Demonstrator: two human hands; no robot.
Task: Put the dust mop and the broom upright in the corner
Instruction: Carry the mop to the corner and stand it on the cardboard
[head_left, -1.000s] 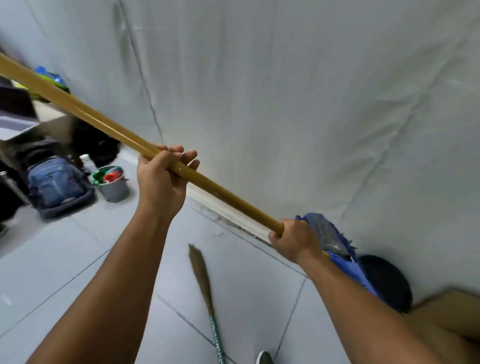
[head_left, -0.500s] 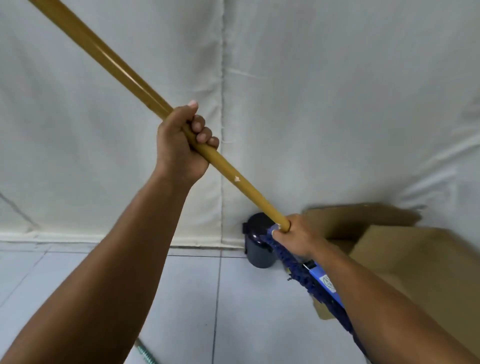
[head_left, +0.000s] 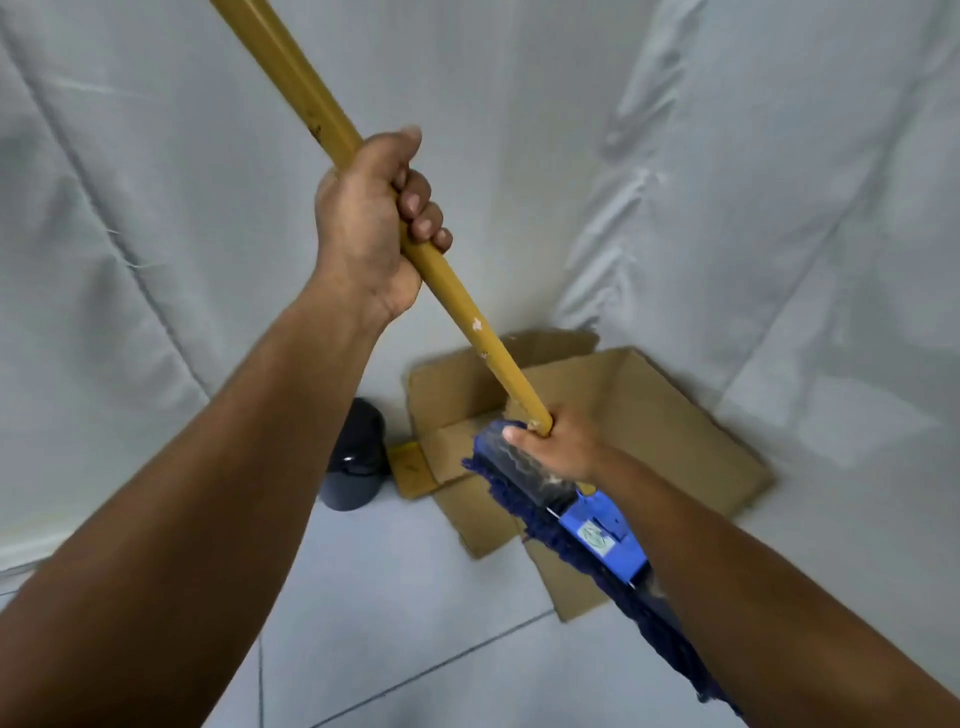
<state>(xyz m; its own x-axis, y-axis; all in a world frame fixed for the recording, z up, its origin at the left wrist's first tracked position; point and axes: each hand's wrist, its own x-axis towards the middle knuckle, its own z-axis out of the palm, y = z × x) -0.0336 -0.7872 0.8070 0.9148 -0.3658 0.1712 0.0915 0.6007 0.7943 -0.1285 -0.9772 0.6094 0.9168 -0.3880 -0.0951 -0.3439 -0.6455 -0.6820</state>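
Note:
The dust mop (head_left: 597, 535) has a yellow wooden handle and a blue head with dark blue fringe. Its handle slants from the top left down to the head at lower centre-right. My left hand (head_left: 371, 228) grips the handle about midway up. My right hand (head_left: 558, 441) holds the bottom of the handle, right where it joins the head. The mop head hangs above the floor in front of the corner. The broom is out of view.
A flattened cardboard box (head_left: 623, 415) lies in the corner where two white cloth-covered walls (head_left: 779, 208) meet. A dark round container (head_left: 356, 457) stands on the tiled floor (head_left: 415, 597) left of the cardboard, against the wall.
The view has swung right to face the corner. The mop handle has tilted steeper, closer to upright. The broom on the floor has dropped out of view. Both hands keep their grip.

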